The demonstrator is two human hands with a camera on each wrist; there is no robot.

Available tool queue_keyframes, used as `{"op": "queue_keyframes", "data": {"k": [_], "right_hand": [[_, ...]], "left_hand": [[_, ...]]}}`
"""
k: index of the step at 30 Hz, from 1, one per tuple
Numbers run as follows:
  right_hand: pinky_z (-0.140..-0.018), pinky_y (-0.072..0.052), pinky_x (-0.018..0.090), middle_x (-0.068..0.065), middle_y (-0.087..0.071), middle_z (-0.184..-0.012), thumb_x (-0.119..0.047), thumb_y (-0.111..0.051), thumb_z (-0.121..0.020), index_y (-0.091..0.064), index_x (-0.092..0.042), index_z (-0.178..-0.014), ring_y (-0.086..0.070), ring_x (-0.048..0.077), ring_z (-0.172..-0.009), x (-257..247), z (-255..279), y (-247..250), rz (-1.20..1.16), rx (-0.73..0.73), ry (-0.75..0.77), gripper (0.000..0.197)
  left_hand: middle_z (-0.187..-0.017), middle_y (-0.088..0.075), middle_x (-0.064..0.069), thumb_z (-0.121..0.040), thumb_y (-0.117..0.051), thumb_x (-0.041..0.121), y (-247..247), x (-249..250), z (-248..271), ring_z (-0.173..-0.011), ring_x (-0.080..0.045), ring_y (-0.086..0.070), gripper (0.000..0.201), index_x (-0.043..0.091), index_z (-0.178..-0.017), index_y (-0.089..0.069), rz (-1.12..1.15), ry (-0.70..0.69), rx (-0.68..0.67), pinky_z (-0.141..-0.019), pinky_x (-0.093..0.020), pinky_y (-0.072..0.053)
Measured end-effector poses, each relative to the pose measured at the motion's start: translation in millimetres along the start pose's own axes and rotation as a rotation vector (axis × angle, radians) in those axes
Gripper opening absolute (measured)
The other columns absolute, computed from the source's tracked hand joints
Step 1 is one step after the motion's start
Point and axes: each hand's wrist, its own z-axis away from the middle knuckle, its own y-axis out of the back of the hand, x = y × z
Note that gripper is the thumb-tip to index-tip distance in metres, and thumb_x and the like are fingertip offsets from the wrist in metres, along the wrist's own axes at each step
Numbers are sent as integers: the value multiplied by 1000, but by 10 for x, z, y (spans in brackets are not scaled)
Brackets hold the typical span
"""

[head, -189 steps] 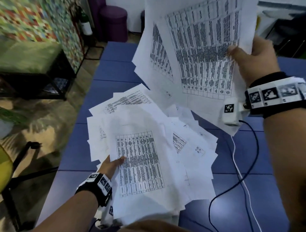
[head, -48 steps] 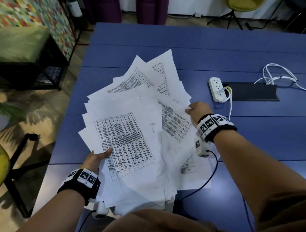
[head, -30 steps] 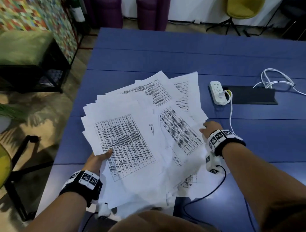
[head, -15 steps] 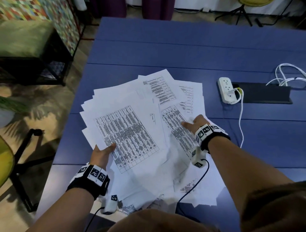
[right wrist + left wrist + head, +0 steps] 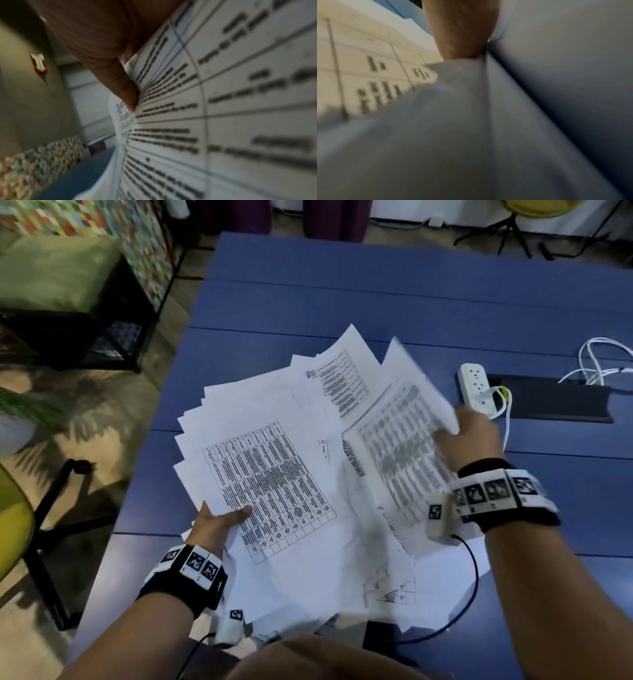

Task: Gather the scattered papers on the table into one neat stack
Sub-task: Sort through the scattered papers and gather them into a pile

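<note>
A: Where are the papers (image 5: pixel 284 484) at this moment?

B: Fanned out in a loose, uneven pile on the near half of the blue table (image 5: pixel 342 296), many corners sticking out toward the far left, a few sheets hanging toward the near edge.

A: And the left hand (image 5: pixel 214 525)?

B: It grips the pile's near-left edge, thumb lying on top of the big printed table sheet, the other fingers out of sight beneath. In the left wrist view a finger (image 5: pixel 462 29) presses against the underside of the paper.

A: The right hand (image 5: pixel 469 440)?

B: It pinches the right edge of a printed sheet (image 5: pixel 397 440) that is raised and tilted off the pile, blurred in the head view. The right wrist view shows a fingertip (image 5: pixel 126 94) closed on that sheet's edge.

A: Anything else on the table?

B: A white power strip (image 5: pixel 474 386) just beyond the right hand, with a plug in it, a black tray (image 5: pixel 555 402) beside it, and white cables (image 5: pixel 596 361) at the far right
</note>
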Motion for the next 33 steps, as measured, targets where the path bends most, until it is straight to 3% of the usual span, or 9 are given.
{"op": "queue_keyframes", "data": {"k": [4,9,13,16,19,23,27,31,33], "right_hand": [[-60,-44,23,2,-60,-77,-15,-63,-84,-58,-16,-93,-57,20,-69,-415,183,506,-250,206,165,11],[-65,-54,21,-3,-69,-88,-12,-72,-80,-61,-23,-96,-66,8,-75,-715,431,507,-780,109,200,22],[-73,-53,18,6,-67,-104,-16,-76,-79,-59,-4,-110,-65,5,-83,-580,511,-276,-622,-156,21,37],[-77,-42,22,5,-63,-102,-21,-76,-79,-58,-3,-110,-62,21,-98,-505,685,-887,-402,-351,-53,40],[-66,-37,17,1,-57,-95,-25,-70,-85,-57,-6,-110,-61,22,-97,-534,852,-1300,-233,-495,-55,33],[-44,-26,10,-9,-47,-72,-35,-69,-84,-52,-16,-86,-49,13,-69,-540,777,-1575,-160,-540,-31,26],[-61,-39,19,-4,-57,-81,-50,-73,-75,-54,-20,-88,-53,9,-71,-530,248,-1539,-146,-454,-66,37],[-97,-43,39,13,-47,-126,-39,-76,-74,-47,-13,-120,-48,30,-118,-361,-505,-1324,-158,-94,-240,61],[-104,-36,44,15,-39,-136,-45,-75,-75,-37,-10,-132,-38,32,-130,-315,-761,-1200,-36,-109,-336,77]], "left_hand": [[-135,-57,-5,-65,-84,-3,-15,30,60,-127,-24,-50,89,10,-142,-42,27,26,-1,-111,-40,-31],[-142,-52,-10,-46,-94,13,-27,94,103,-133,-29,-45,113,7,-145,-38,-12,55,-58,-114,-51,-29],[-133,-60,-10,-68,-86,10,-53,141,158,-119,-25,-57,80,7,-138,-48,6,50,-62,-111,-43,-36],[-130,-63,-8,-90,-64,44,-96,240,190,-109,-23,-63,54,19,-136,-55,116,150,-95,-99,-41,-45],[-145,-51,-2,-54,-54,95,-43,260,127,-130,-30,-50,103,40,-141,-47,194,333,-98,-107,-57,-37],[-158,-28,-1,-65,-57,86,-29,249,110,-145,-26,-25,106,31,-152,-29,166,250,-46,-116,-54,-18],[-137,-49,-12,-76,-81,18,-107,237,187,-131,-32,-44,87,-5,-144,-32,-126,112,46,-108,-41,-33],[-151,-40,-14,-50,-95,46,4,70,9,-138,-34,-39,127,3,-149,-27,-206,133,48,-114,-51,-29],[-150,-42,-11,-38,-96,56,72,-17,-74,-137,-32,-41,136,9,-148,-30,-206,161,43,-113,-55,-29]]}}
